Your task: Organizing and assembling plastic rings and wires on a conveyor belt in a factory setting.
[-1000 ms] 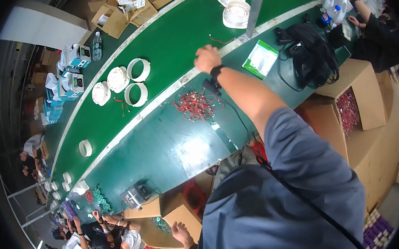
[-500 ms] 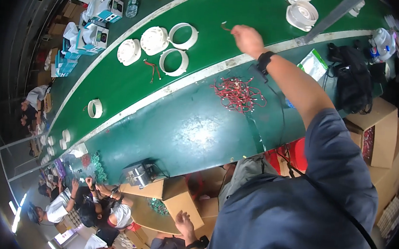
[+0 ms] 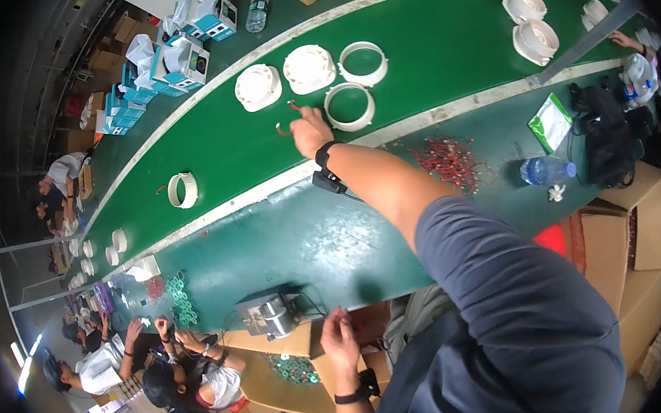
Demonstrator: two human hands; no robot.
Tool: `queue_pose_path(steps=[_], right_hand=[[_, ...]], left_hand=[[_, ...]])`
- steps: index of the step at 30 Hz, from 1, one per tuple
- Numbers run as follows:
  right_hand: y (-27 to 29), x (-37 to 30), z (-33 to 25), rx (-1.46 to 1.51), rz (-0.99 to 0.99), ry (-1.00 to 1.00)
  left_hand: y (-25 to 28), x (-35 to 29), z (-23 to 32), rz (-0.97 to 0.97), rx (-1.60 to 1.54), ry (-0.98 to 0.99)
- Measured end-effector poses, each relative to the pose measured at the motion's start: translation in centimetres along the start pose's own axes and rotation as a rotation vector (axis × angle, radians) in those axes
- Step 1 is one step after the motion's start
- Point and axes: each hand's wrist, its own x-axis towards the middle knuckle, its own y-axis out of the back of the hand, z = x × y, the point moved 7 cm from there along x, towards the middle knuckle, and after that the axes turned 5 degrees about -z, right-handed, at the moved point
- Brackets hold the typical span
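Right hand stretched far out over the green conveyor belt, black wrist strap behind it. Fingers curled, pinching a small red wire piece at the belt surface; a second bit of red wire lies just above the fingertips. Hand sits between the white round housing on its left and the lower white ring on its right, close to both, touching neither as far as visible. Another white domed housing and an upper white ring lie just beyond, the two rings nearly touching.

Left hand low in the view, near the body, fingers bent; cannot tell whether it grips anything. It is beside a small grey metal device on the worktop edge.

On the dark green worktop, right of the reaching forearm: a loose pile of red wire pieces, a clear water bottle lying on its side, a green-and-white packet, a black bag. A lone white ring sits further down the belt. Blue-and-white product boxes stacked at the belt's far side. Other people work at lower left.
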Motion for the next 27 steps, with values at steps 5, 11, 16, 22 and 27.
queue_pose_path(steps=[5, 11, 16, 22, 27], right_hand=[[-2.7, 2.3, 2.4, -0.28, 0.103, -0.301], [-3.4, 3.5, 5.1, -0.175, -0.025, -0.289], [1.7, -3.0, 4.3, 0.513, -0.035, -0.279], [18.9, -16.8, 5.1, 1.403, -0.109, -0.254], [43.0, -32.4, 14.5, 1.201, 0.328, -0.245]], left_hand=[[3.1, -1.0, -0.5, 0.038, -0.132, 0.045], [4.4, 0.2, -1.2, -0.027, -0.148, 0.019], [3.1, 3.0, -2.3, -0.119, -0.217, -0.03], [1.1, 6.4, 1.9, -0.283, -0.031, -0.141], [-3.3, 5.8, 8.7, -0.467, 0.094, -0.281]])
